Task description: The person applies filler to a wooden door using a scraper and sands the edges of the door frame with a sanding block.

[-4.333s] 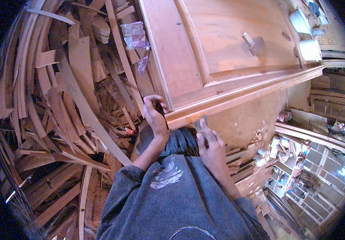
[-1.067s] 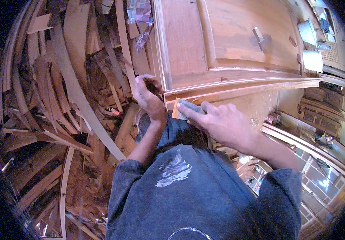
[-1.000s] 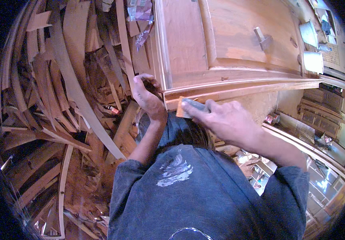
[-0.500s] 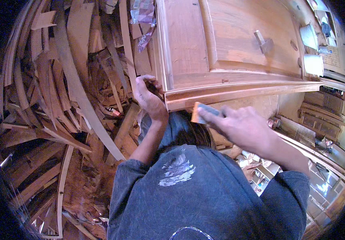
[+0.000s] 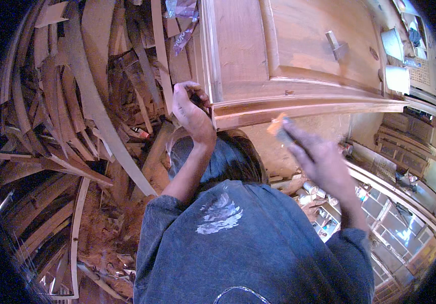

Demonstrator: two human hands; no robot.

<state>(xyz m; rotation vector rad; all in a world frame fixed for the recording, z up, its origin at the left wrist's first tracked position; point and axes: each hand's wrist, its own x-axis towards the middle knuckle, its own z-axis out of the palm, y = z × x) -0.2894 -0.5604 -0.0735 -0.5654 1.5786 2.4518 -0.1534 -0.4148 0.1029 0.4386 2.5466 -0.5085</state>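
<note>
A wooden panel door [image 5: 238, 55] with a raised inner panel lies in front of me, its near edge strip [image 5: 299, 112] facing me. At the door's near left corner, my left hand [image 5: 192, 114] curls its fingers round the side edge. My right hand [image 5: 321, 157] grips a small orange and grey block [image 5: 277, 125], blurred by motion, just below the near edge strip. Whether the block touches the strip I cannot tell. On the raised panel stands a small wooden piece [image 5: 335, 45].
Stacked timber offcuts [image 5: 89, 86] crowd the left side. Crinkled plastic wrap [image 5: 183, 35] hangs by the door's left edge. White containers [image 5: 397, 80] stand at the far right. Several tins [image 5: 313, 190] and a glazed frame [image 5: 395, 223] lie at lower right.
My right hand has moved right and slightly away from me with the block, along the near edge. The left hand stays at the corner. The view has shifted slightly.
</note>
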